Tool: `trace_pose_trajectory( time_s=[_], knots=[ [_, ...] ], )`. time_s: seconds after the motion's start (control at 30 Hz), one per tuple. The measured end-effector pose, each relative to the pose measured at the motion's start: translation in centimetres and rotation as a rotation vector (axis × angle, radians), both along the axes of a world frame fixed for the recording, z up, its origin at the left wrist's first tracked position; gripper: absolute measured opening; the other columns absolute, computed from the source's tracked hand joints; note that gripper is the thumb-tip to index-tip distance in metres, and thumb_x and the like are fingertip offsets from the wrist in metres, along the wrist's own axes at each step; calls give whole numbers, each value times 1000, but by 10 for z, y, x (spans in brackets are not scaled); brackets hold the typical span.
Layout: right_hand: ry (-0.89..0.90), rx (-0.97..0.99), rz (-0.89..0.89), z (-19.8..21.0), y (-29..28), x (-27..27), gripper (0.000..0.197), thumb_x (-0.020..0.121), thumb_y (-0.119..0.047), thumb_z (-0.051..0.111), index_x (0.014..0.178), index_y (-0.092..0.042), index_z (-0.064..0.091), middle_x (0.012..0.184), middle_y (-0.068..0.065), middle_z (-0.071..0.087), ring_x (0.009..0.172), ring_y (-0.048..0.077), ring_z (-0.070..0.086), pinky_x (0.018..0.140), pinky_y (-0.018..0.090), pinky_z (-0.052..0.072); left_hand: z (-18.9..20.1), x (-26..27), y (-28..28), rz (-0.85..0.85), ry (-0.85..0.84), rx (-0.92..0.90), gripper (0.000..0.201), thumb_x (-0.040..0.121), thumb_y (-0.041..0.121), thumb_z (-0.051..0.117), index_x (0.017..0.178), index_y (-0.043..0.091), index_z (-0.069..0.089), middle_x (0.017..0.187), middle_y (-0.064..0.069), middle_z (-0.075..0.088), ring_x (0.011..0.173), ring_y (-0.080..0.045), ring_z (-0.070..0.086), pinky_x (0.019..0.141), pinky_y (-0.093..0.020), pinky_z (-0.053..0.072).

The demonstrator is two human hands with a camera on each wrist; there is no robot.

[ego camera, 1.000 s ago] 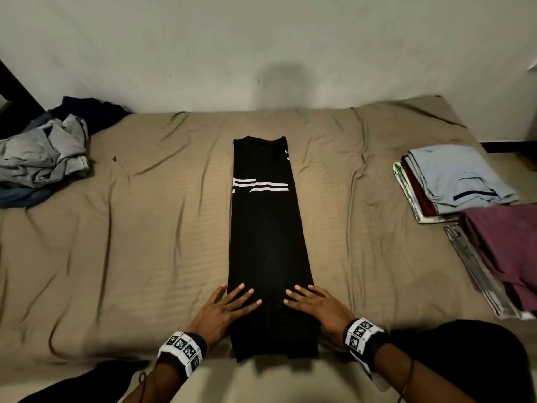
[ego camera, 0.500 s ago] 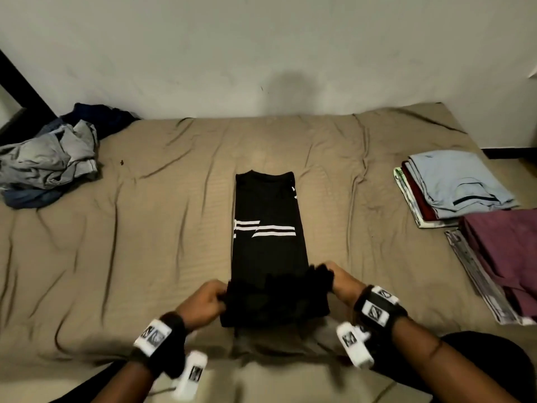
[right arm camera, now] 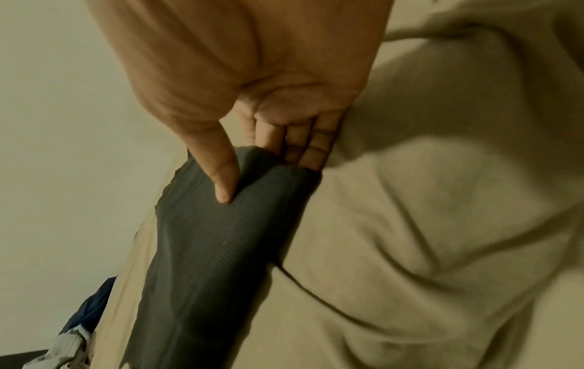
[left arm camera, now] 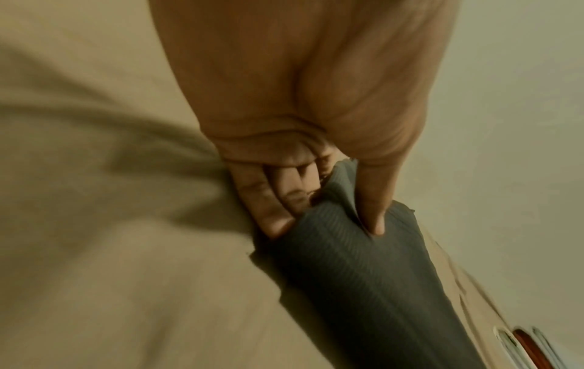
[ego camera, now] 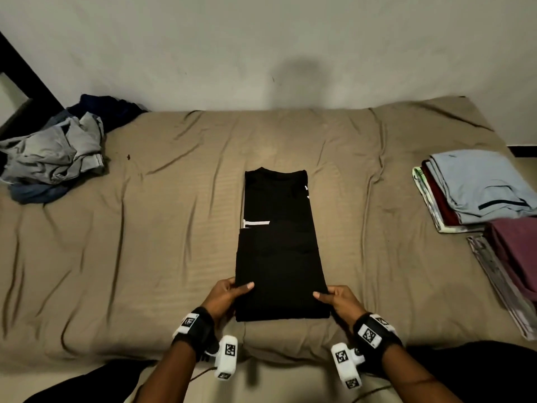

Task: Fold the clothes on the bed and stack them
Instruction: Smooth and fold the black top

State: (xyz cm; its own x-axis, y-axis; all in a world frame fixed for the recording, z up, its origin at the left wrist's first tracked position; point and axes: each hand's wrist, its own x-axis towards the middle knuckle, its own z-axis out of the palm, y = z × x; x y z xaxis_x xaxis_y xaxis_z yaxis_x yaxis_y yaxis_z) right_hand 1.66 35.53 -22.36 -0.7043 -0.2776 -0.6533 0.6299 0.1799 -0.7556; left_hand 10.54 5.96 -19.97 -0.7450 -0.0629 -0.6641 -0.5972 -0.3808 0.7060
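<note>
From the head view I see the black garment (ego camera: pixel 279 245) lying mid-bed (ego camera: pixel 174 257), my left hand (ego camera: pixel 225 295) pinching its near edge at seven o'clock and my right hand (ego camera: pixel 338 296) pinching at five o'clock; the folded stack (ego camera: pixel 479 187) waits at three o'clock, the unfolded pile (ego camera: pixel 55 158) at ten. My worry here: the doubled layers look uneven near the white stripe (ego camera: pixel 255 223), so lifting now could let the fold slide open. On the left wrist view, thumb (left arm camera: pixel 373 199) above and fingers (left arm camera: pixel 262 199) below clamp ribbed cloth (left arm camera: pixel 363 287); a shallow grip may drop the lower layer. The right wrist view shows the same pinch, thumb (right arm camera: pixel 218 164) pressing the cloth (right arm camera: pixel 214 249); unequal pull between hands would skew it.
</note>
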Motion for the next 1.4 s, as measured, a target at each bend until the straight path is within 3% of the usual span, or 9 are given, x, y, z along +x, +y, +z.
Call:
trace_pose_trajectory(
  time_s=[0.1, 0.33, 0.47, 0.6, 0.8, 0.93, 1.07, 1.3, 1.4],
  knots=[
    [84, 51, -53, 0, 0, 11, 18, 83, 9, 73, 100, 12, 68, 89, 21, 76, 77, 24, 74, 68, 27, 58, -9, 6, -6, -89, 70, -121, 70, 69, 30, 93, 124, -2, 64, 116, -17, 74, 110, -33, 71, 91, -35, 59],
    [253, 293, -40, -3, 4, 38, 38, 78, -9, 85, 107, -10, 60, 96, 11, 75, 91, 29, 73, 88, 45, 58, -10, 21, 4, 2, -61, -710, 54, 71, 41, 91, 106, 11, 63, 82, -4, 73, 80, -26, 72, 77, -42, 59],
    [863, 902, 270, 11, -1, 67, 85, 69, -49, 79, 142, -19, 47, 137, 6, 53, 123, 27, 50, 98, 43, 48, -6, 45, 22, -155, 254, -1250, 93, 68, 73, 78, 141, 23, 46, 132, -1, 60, 120, -21, 59, 97, -39, 53],
    [1152, 926, 721, 4, -31, 86, 109, 71, -53, 68, 161, -15, 18, 169, 13, 4, 155, 31, 12, 119, 46, 16, -35, 55, 42, -719, 513, -1501, 104, 80, 86, 50, 161, 28, 23, 169, -11, 17, 154, -29, 16, 113, -51, 35],
    [1084, 938, 815, -18, -11, 73, 85, 93, -57, 46, 161, -14, 18, 169, 3, 8, 155, 19, 14, 118, 41, 17, -59, 60, 19, -723, 533, -1296, 77, 97, 46, 42, 157, 51, -6, 168, 14, -19, 156, -11, -13, 127, -36, 8],
    [1058, 894, 779, -20, 6, 68, 83, 91, -41, 45, 162, -18, 8, 170, -2, -1, 156, 18, 3, 120, 38, 15, -62, 63, 16, -596, 535, -1277, 104, 78, 14, 62, 160, 45, 6, 170, 12, -6, 156, -11, -5, 125, -21, 2],
    [977, 815, 837, -10, 4, 57, 77, 76, -31, 47, 152, -20, 44, 162, -1, 34, 145, 20, 38, 109, 33, 28, -58, 59, 21, -553, 570, -1287, 106, 69, -7, 68, 160, 33, 28, 168, 4, 17, 155, -15, 2, 123, -16, 0],
    [978, 659, 499, 20, 19, 43, 47, 78, -18, 53, 120, -31, 71, 112, -3, 69, 100, 26, 61, 91, 23, 39, -8, 63, 20, -308, 680, -1073, 75, 75, 0, 41, 135, 42, 57, 144, 6, 59, 145, -10, 41, 124, -28, 24],
    [928, 476, 470, 59, 34, 43, 32, 81, -20, 58, 107, -30, 73, 95, -10, 73, 90, 19, 65, 86, 22, 40, 42, 79, 24, -256, 689, -1032, 59, 83, 6, 47, 126, 45, 59, 119, 19, 69, 107, -4, 69, 94, -21, 51]
  ],
)
